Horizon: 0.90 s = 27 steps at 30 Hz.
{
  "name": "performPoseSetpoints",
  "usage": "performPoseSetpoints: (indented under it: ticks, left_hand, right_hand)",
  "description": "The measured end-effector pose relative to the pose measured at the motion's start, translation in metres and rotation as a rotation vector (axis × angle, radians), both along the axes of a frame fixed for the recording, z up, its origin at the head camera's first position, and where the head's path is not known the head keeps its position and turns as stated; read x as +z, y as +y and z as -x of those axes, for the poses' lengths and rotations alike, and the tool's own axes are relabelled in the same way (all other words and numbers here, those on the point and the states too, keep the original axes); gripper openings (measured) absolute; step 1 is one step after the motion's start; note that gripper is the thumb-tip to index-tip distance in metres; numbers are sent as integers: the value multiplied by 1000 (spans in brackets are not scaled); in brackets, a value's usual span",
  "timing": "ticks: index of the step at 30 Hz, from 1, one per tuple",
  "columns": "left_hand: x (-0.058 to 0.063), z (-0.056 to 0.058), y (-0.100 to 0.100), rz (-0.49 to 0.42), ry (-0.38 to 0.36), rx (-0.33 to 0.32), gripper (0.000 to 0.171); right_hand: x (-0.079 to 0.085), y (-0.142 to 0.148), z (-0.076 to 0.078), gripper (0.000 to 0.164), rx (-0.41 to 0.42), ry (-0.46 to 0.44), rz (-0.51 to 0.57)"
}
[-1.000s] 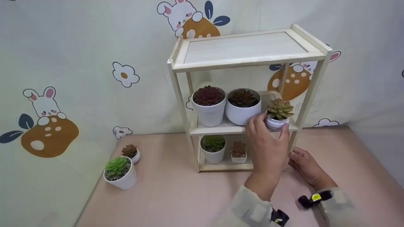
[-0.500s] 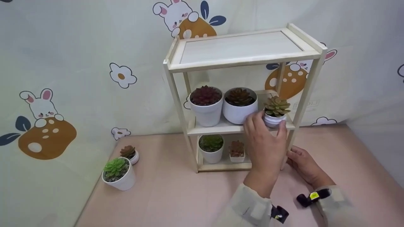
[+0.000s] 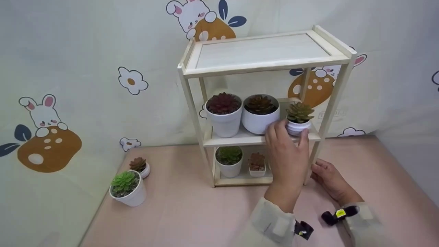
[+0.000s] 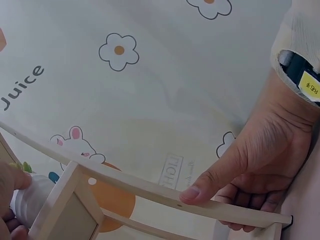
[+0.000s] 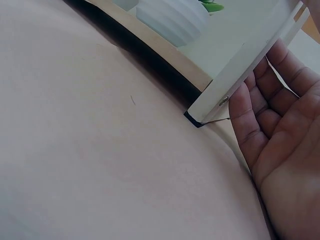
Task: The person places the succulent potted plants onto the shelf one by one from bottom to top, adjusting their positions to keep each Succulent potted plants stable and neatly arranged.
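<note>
My left hand grips a small white ribbed pot with thumb and fingers on opposite sides. A yellowish-green succulent grows from it. The pot is upright at the right end of the middle tier of a pale wooden shelf; whether its base touches the tier is hidden. My right hand holds the shelf's front right post low down. In the left wrist view, the right thumb lies on one side of that post and the fingers behind it.
Left of the held pot stand a white pot with a brown succulent and another with a dark red one. Below are a green succulent and a small square pot. Two more potted succulents, green and brown, lean at left.
The small pot in my left hand has shifted slightly left and back on the middle tier. My right hand stays on the post. The head view has shifted a little.
</note>
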<state>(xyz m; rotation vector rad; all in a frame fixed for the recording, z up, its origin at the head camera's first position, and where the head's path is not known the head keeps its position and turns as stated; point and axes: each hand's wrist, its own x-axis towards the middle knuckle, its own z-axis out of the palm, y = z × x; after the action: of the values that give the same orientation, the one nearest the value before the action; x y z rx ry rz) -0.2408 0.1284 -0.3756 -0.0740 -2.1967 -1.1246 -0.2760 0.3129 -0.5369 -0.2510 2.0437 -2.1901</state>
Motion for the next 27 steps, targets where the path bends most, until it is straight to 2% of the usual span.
performPoseSetpoints:
  ticks: [10,19,27]
  left_hand:
    - [-1,1,0,8,-6,-5,42]
    - [-2,3,-1,21,48,-6,31]
    - [-3,2,-4,27,53,-6,24]
  right_hand:
    - [1,0,-1,28,-24,-7,-7]
    - [1,0,-1,33,-13,-1,-12]
    - [0,1,0,36,32,26,21]
